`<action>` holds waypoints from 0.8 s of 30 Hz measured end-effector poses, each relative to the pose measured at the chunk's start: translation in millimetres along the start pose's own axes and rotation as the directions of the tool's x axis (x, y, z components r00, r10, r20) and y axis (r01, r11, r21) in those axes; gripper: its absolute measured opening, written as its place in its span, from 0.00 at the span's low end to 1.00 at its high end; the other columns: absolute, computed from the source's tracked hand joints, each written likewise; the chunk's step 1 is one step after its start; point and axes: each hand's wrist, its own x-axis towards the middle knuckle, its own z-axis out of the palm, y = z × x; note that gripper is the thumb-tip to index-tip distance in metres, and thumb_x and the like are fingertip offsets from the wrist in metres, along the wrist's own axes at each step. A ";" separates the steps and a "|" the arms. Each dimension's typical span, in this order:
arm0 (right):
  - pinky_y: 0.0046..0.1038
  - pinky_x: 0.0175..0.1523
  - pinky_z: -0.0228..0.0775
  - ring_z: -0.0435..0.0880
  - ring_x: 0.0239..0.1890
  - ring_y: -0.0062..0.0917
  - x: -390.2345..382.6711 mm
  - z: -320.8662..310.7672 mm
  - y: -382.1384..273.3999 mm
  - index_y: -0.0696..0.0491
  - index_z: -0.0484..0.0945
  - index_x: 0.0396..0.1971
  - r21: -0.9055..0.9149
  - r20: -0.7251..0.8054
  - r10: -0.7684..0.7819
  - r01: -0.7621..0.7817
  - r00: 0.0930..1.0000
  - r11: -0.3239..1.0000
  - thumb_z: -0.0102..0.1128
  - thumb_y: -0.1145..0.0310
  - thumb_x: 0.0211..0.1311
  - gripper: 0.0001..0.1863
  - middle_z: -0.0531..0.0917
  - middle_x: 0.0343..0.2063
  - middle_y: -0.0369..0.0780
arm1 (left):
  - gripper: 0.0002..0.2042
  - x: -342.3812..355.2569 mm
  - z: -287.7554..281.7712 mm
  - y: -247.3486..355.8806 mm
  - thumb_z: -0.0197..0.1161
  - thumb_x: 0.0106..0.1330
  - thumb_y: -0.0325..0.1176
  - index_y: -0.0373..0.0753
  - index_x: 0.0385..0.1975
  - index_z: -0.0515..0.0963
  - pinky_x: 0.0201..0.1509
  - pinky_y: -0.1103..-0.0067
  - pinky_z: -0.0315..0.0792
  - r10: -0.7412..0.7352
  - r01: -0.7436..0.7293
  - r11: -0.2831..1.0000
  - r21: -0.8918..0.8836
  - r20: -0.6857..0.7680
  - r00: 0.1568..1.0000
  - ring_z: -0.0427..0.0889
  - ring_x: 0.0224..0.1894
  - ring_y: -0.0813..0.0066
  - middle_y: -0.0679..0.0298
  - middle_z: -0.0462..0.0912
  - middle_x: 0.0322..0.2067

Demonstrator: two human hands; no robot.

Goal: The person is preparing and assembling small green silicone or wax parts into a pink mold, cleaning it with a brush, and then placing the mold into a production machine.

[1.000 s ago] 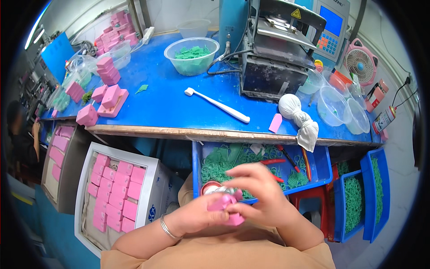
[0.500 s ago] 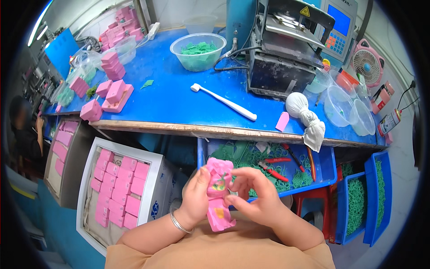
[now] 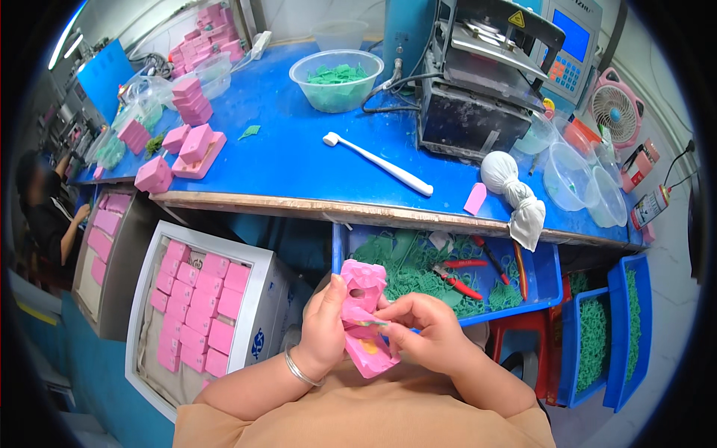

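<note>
My left hand [image 3: 323,328] grips a soft pink block, which looks like a rubber mould [image 3: 364,278], in front of my body. A dark oval hollow shows in its upper part. Its lower part [image 3: 373,361] is folded open and bears a yellow patch. My right hand [image 3: 426,328] is closed in a pinch at the mould's middle fold. A small greenish bit shows at those fingertips; whether they grip this bit or the mould's edge I cannot tell. Just beyond my hands lies a blue tray [image 3: 448,321] of green scraps, with red-handled pliers [image 3: 459,282] in it.
On the blue bench [image 3: 291,168] lie a white mallet-like tool [image 3: 379,164], a knotted white cloth bundle [image 3: 511,187] and several pink blocks [image 3: 196,143]. A bowl of green pieces [image 3: 336,84] stands by a black press [image 3: 470,112]. Left, a white box [image 3: 261,276] holds pink blocks; a person [image 3: 48,216] sits beyond.
My right fingers have closed into a pinch at the mould's fold. The green and yellow patch in the upper hollow no longer shows; the hollow now looks dark. The mould's middle is bent up.
</note>
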 end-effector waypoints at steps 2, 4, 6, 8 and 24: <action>0.16 0.25 0.66 0.73 0.19 0.15 2.9 -1.6 -1.1 0.60 0.73 0.33 0.159 -0.033 0.117 -0.110 0.993 0.981 0.56 0.76 0.57 0.05 0.77 0.24 0.36 | 0.29 -0.4 2.7 3.1 0.30 0.70 0.53 0.30 0.40 0.70 0.35 0.78 0.73 0.031 -0.030 0.999 0.020 -0.046 0.998 0.78 0.30 0.70 0.54 0.77 0.32; 0.17 0.26 0.68 0.74 0.19 0.16 7.2 -4.6 3.7 0.61 0.71 0.32 0.475 0.000 0.210 -0.185 0.978 0.860 0.53 0.76 0.61 0.04 0.78 0.26 0.37 | 0.25 -2.2 7.3 8.9 0.35 0.70 0.49 0.31 0.42 0.69 0.34 0.81 0.73 0.030 -0.030 0.998 -0.047 -0.005 1.000 0.77 0.30 0.77 0.58 0.77 0.33; 0.17 0.25 0.66 0.73 0.19 0.15 7.0 -5.4 15.4 0.60 0.70 0.32 0.515 -0.004 0.232 -0.197 0.973 0.834 0.52 0.74 0.62 0.05 0.78 0.24 0.38 | 0.29 -4.3 4.9 6.5 0.31 0.70 0.53 0.29 0.42 0.69 0.31 0.81 0.72 0.044 -0.042 0.995 0.086 -0.024 0.999 0.77 0.26 0.75 0.56 0.77 0.31; 0.17 0.24 0.62 0.70 0.18 0.15 10.6 -7.9 34.2 0.58 0.69 0.32 0.765 0.183 0.284 -0.317 0.941 0.560 0.52 0.70 0.62 0.06 0.77 0.23 0.37 | 0.28 -2.1 8.0 7.6 0.33 0.70 0.52 0.29 0.43 0.69 0.29 0.82 0.71 0.052 -0.049 0.997 0.066 -0.055 0.997 0.75 0.25 0.77 0.57 0.77 0.30; 0.19 0.30 0.64 0.70 0.26 0.18 16.0 -11.8 -3.6 0.57 0.77 0.29 -0.317 -0.086 -0.069 0.038 0.994 0.948 0.60 0.71 0.54 0.06 0.71 0.27 0.37 | 0.21 3.8 7.3 13.6 0.58 0.63 0.34 0.37 0.53 0.60 0.40 0.83 0.71 -0.135 0.114 0.958 0.263 0.064 0.989 0.73 0.40 0.81 0.64 0.72 0.41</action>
